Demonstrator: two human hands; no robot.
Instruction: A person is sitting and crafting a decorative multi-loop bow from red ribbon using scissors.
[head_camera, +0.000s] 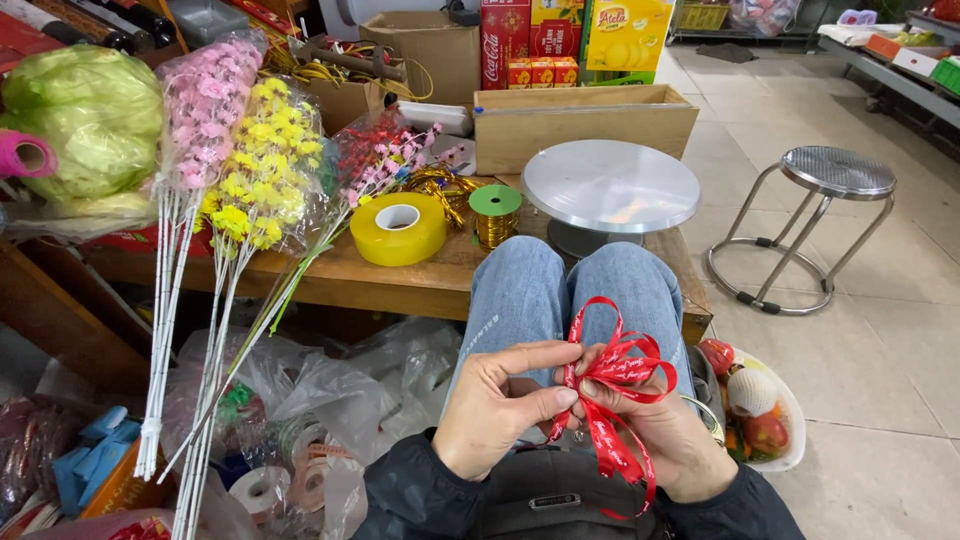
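Left hand (500, 405), right hand (665, 435), red ribbon bow (618, 368) pinched between fingertips

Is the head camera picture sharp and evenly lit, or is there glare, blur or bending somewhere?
Head view: soft, even light; the left hand, right hand and looped red printed ribbon look sharp; a faint coloured reflection lies on the round grey metal turntable; the tiled floor lines spread outward near the edges, suggesting a wide lens.

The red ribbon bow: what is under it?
Under the red ribbon bow sit both hands, left and right, pinching its middle, over jeans-clad knees. The fingers hide the knot.
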